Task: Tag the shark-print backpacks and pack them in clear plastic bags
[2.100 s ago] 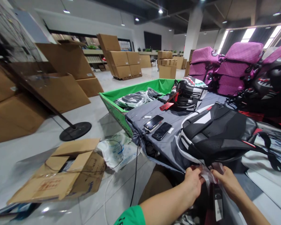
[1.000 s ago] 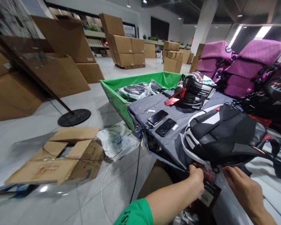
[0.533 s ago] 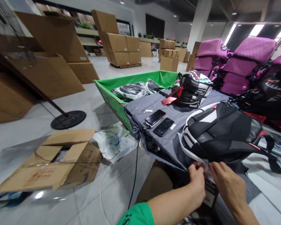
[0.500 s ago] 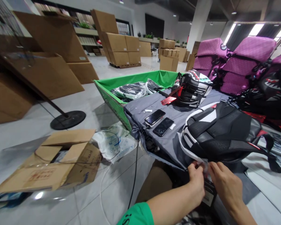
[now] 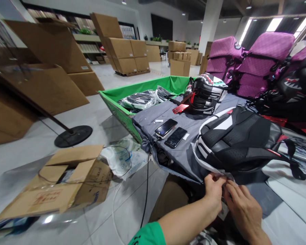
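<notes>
A black backpack [image 5: 241,141] with white trim lies on the grey cloth-covered table [image 5: 153,117], its strap trailing to the right. At its near edge, my left hand [image 5: 214,187] pinches whitish material that looks like thin wrapping or edging along the bag. My right hand [image 5: 242,206] is closed beside it, fingertips at the same material, almost touching the left. What exactly lies between the right fingertips is hidden. Below the hands, a pale tag-like piece shows partly behind the fingers.
Two phones [image 5: 166,128] lie left of the backpack. A smaller black-and-white backpack [image 5: 205,93] with a red tag sits farther back. Behind are a green bin [image 5: 117,105] of wrapped goods and stacked pink bags [image 5: 257,68]. An open carton [image 5: 86,185] and cables are on the floor.
Both hands stay at the backpack's near edge. The right hand's fingers have shifted closer to the left hand and curled more. The view has turned slightly.
</notes>
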The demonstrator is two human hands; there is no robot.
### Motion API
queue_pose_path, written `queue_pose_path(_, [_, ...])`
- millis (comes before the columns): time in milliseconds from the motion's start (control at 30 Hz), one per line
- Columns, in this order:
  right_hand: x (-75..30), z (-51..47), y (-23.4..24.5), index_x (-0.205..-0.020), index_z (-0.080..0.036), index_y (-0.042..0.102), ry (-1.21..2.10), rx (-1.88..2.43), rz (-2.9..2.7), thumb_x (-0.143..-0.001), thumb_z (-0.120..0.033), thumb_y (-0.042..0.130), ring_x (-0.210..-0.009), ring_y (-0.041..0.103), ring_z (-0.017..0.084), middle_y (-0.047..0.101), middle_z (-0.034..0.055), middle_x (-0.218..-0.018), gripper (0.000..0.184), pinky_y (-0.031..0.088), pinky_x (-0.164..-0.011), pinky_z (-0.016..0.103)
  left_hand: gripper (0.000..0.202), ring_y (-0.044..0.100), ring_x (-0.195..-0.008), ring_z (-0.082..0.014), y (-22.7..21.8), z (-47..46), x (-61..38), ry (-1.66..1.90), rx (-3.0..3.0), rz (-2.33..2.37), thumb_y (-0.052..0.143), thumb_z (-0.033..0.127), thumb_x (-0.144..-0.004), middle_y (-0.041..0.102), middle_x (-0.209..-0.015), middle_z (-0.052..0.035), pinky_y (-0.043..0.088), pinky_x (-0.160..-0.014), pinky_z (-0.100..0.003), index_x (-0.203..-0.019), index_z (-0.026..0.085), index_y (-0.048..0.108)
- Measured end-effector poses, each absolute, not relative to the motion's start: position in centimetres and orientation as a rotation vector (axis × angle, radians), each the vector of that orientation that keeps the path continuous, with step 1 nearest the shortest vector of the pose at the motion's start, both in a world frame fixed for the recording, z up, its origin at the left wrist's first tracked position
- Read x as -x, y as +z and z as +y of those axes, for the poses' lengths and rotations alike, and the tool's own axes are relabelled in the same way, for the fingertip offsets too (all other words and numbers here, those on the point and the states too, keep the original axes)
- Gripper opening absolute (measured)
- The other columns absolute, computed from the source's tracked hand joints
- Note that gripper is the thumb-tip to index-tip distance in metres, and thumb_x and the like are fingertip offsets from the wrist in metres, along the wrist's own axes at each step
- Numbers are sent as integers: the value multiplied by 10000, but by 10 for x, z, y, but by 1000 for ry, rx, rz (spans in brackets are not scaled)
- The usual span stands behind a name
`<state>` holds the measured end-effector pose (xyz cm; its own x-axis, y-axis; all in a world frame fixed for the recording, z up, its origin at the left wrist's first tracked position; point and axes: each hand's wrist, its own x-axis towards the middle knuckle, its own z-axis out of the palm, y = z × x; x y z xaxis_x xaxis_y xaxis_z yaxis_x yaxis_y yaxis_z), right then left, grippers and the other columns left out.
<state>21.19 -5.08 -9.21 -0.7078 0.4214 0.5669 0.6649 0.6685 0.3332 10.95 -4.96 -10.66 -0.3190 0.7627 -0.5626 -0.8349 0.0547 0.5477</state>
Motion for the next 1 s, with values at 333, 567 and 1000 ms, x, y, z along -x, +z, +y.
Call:
queue_pose_path(333, [-206, -38, -104, -1097, -156, 616, -465, 1186, -2048, -1050, -399, 431, -773, 616, 219, 683, 100, -921, 309, 444, -661, 317, 232, 643, -751, -167, -111, -38, -120, 1657, 80, 1153, 721, 105, -672, 707, -841, -32, 529, -768, -288, -884, 179, 659])
queue_pose_path(567, [-200, -25, -115, -881, -192, 590, -775, 1163, -2117, -1019, -240, 447, -726, 534, 206, 608, 65, -809, 204, 370, -638, 314, 112, 601, -667, -164, -103, -45, -109, 1663, -5, 1162, 759, 118, -547, 674, -659, -36, 512, -683, -280, -619, 150, 679])
queue_pose_path(1000, [-190, -34, -93, -835, -222, 542, -729, 1146, -2238, -990, -225, 417, -742, 479, 226, 528, 54, -791, 199, 348, -630, 330, 178, 396, -524, -105, -69, -43, -82, 1359, -708, 1403, 592, 142, -659, 440, -461, 38, 299, -534, -242, -483, 163, 594])
